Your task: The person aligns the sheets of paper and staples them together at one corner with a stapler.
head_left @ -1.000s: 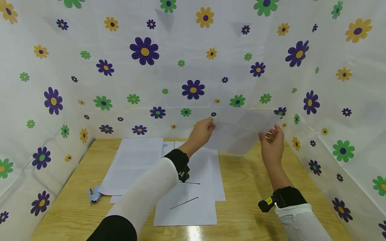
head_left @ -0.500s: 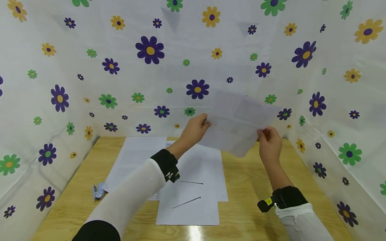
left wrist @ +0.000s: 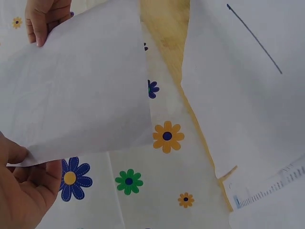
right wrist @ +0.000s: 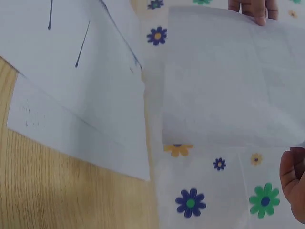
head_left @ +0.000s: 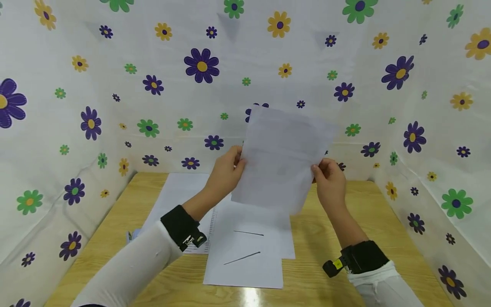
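Sheet of white paper (head_left: 281, 157), held upright above the desk (head_left: 326, 238), roughly at its middle and towards the back, in front of the flowered backdrop (head_left: 115, 85). Left hand (head_left: 226, 172) pinched the sheet's left edge, thumb on the near face and fingers curled behind. Right hand (head_left: 330, 183) pinched the right edge in the same manner. Sheet stood slightly tilted, its top leaning to the right. Left wrist view showed the same sheet (left wrist: 76, 90) with the left hand (left wrist: 24, 191) at its lower corner and the right hand's fingers (left wrist: 45, 19) at the far corner.

Stack of loose white sheets (head_left: 249, 247) lay flat on the desk beneath the held sheet, overlapping one another. Topmost carried two thin dark lines (head_left: 245, 245), one nearly level, one slanted. Further sheet (head_left: 172, 196) lay to the left, partly under the left forearm, with a printed sheet (head_left: 209, 226) showing small text beside it. Small metallic object (head_left: 130, 235), partly hidden by the left sleeve, sat near the desk's left edge; kind cannot be told. Both wrists wore black bands (head_left: 362, 258) over white sleeves.
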`<state>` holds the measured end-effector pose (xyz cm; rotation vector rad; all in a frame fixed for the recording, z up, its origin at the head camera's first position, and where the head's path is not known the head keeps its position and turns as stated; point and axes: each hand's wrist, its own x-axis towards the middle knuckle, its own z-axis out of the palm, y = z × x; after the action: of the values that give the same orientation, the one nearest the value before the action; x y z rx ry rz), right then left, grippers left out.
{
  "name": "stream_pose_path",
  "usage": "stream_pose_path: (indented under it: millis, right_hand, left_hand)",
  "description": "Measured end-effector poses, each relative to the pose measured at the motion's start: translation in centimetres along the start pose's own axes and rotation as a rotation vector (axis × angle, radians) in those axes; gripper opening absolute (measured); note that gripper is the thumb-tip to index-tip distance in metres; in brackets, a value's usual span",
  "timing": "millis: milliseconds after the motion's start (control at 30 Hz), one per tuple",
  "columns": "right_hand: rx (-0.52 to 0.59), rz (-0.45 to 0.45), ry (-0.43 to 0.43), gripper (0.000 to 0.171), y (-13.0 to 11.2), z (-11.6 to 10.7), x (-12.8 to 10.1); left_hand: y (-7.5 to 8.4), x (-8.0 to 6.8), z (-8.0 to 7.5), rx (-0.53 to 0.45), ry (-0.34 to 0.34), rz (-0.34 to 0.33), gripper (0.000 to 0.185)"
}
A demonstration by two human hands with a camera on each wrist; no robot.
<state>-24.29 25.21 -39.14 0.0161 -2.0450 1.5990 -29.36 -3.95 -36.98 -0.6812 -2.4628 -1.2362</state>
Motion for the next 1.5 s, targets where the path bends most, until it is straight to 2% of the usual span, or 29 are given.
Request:
stream_pose_path:
  millis: [167,300,467,633,867,1167,1500]
  right_hand:
    - [-0.041,0.06,-0.111,0.023,-0.7,1.1,-0.8]
    - [-0.074,0.158,-0.203,0.023,-0.8,1.9,-1.5]
    - [-0.103,0.301,-0.324,0.026,-0.1,2.6,-2.5]
    - [-0.107,0.379,-0.383,0.026,0.9,3.1,-3.6]
    - [-0.17,0.405,-0.435,0.023,1.8,3.7,-5.1]
    - [-0.234,0.456,-0.459,0.018,2.9,4.8,-6.5]
    - [-0.359,0.435,-0.5,0.021,3.9,5.8,-7.6]
  left_hand:
    - [-0.7,-2.1,-1.9,-0.027,-0.021,-0.106,0.029]
    - [-1.3,-3.6,-2.9,-0.004,-0.063,-0.204,0.034]
    - [-2.0,-5.6,-3.2,0.053,-0.105,-0.288,0.037]
    - [-2.7,-7.4,-2.8,0.082,-0.139,-0.339,0.036]
    - [-4.0,-9.3,-1.9,0.103,-0.187,-0.394,0.034]
    - [-5.3,-11.1,-1.1,0.111,-0.227,-0.455,0.032]
    - [-6.5,-12.6,-0.1,0.18,-0.311,-0.518,0.033]
